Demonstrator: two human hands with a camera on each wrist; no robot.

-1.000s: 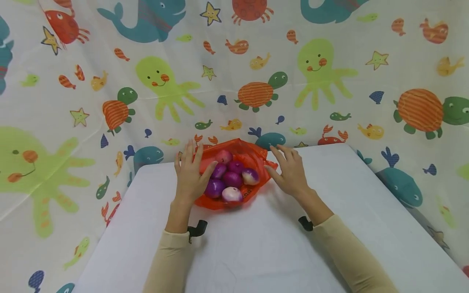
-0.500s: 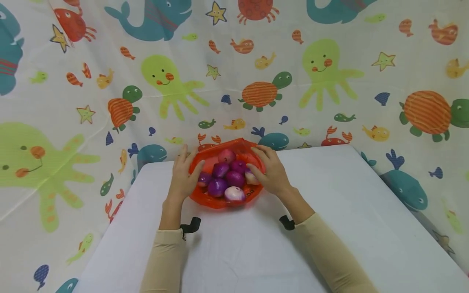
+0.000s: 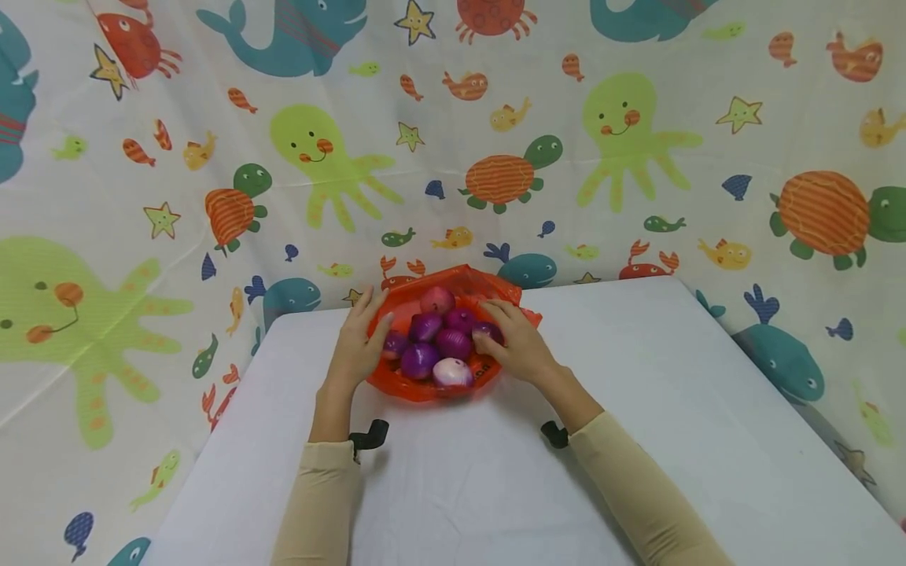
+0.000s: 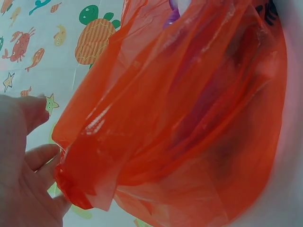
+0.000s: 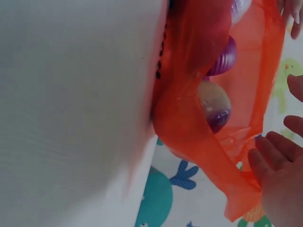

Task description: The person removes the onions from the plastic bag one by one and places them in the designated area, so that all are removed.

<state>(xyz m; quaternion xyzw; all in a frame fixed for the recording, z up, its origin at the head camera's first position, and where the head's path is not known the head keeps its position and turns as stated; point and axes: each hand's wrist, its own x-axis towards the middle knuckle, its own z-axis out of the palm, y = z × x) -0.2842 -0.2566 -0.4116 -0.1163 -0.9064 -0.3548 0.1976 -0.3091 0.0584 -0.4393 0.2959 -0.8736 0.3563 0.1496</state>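
An orange-red plastic bag (image 3: 469, 280) lies with its mouth spread wide on the white table. Several red onions (image 3: 420, 361) sit inside it, one with a pale face (image 3: 453, 373). My left hand (image 3: 351, 350) is at the bag's left side, its relaxed fingers touching the edge of the plastic (image 4: 142, 127) in the left wrist view. On the other side, my right hand (image 3: 525, 346) reaches over the bag's right rim, its thumb overlapping the rightmost onion (image 3: 488, 332) in the head view. In the right wrist view its fingers are spread beside the bag's loose corner (image 5: 241, 198).
The white tablecloth (image 3: 453, 487) extends in front and to both sides. A hanging sheet printed with sea animals (image 3: 439, 118) rises right behind the bag. Black wrist mounts (image 3: 370, 435) stick out from both wrists above the table.
Both hands have come down and closer to the bag. My right hand has moved left over its right rim, by the rightmost onion. The onions have stayed in place.
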